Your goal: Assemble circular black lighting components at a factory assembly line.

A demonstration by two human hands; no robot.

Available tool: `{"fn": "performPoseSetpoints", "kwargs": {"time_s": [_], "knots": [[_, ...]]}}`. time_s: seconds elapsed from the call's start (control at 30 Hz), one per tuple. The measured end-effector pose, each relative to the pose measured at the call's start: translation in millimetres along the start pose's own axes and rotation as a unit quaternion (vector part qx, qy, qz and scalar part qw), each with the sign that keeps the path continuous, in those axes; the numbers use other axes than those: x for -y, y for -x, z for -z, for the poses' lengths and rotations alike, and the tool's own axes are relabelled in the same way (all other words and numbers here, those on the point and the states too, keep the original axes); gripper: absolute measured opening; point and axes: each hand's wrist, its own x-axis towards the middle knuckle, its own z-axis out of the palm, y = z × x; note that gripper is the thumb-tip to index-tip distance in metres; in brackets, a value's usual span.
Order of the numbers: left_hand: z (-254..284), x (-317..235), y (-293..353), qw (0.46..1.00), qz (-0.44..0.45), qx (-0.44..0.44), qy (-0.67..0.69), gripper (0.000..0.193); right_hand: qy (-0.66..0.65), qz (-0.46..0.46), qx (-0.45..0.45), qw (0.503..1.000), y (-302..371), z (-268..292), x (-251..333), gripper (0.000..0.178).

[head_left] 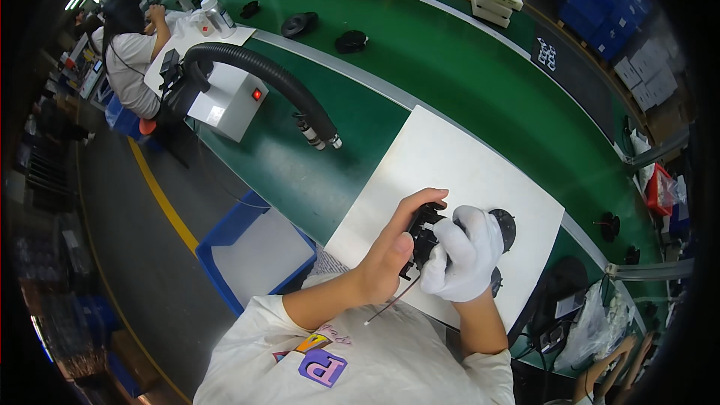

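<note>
My bare left hand [384,261] grips a black plastic part [422,231], thumb on the near side and fingers around the far side. A thin dark cable [391,302] with a small pale end hangs from the part toward my shirt. My right hand [466,256], in a white glove, is closed with its curled fingers pressed against the part's right side; its fingertips are partly hidden. Both hands are above a white board [427,146] on the green bench. Beside the glove lie a round black part [507,229] and, partly covered, another black piece [496,279].
A white box [229,101] with a black flexible hose [277,75] stands to the left. A blue bin [244,255] is below the bench edge. Black round parts [351,41] lie on the green belt [420,37]. Another person [131,52] sits far left; a person's arms show lower right.
</note>
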Motion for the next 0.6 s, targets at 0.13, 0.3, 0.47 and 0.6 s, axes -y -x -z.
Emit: {"fn": "performPoseSetpoints", "kwargs": {"time_s": [0.13, 0.3, 0.47, 0.6], "knots": [[3.1, 2.4, 1.1, 1.0, -0.005, 0.014, -0.021, 0.087, -0.004, -0.028, 0.024, 0.999, -0.1, 1.1, 3.4, 0.027], [2.7, 6.8, 2.0, 0.997, -0.022, -0.002, -0.08, 0.089, -0.017, -0.08, 0.048, 0.996, -1.5, 0.0, 10.9, 0.022], [6.5, 11.4, 4.3, 0.999, 0.01, 0.025, -0.031, 0.084, 0.031, -0.078, 0.072, 0.994, -0.9, 4.1, 13.1, 0.02], [6.8, 27.0, 9.4, 0.998, 0.049, 0.036, 0.025, 0.076, 0.05, 0.008, 0.056, 0.997, -14.0, 9.3, 15.2, 0.037]]}}
